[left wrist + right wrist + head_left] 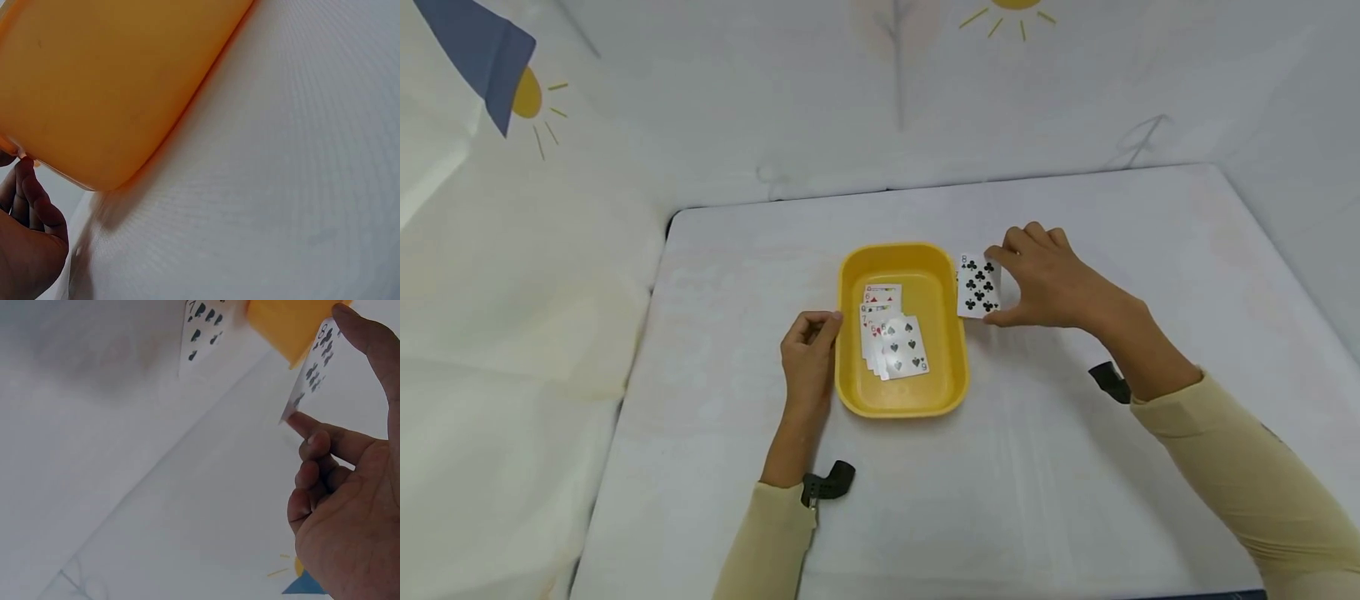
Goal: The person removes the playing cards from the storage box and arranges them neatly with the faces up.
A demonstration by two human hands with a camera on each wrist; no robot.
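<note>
Leftmost, the left hand point(808, 346) was seen resting on the table point(700, 433) against the left wall of the yellow tray point(898, 400), its fingers loosely curled and the fingertips point(28, 181) touching the tray's rim; whether that grip truly closed on the rim could not be told. Inside the tray, a fanned pile of cards point(891, 333) was noted face up, a spade card uppermost. Just right of the tray, an eight of clubs point(979, 286) was held tilted off the table, with one more card point(203, 334) lying on the table beneath it, partly hidden in the head view. The eight was pinched by its edges in the right hand point(1048, 275), thumb at the near edge and fingers at the far edge, so that grip was narrow and closed on the card. Both forearms were covered by pale yellow sleeves point(1262, 483).
</note>
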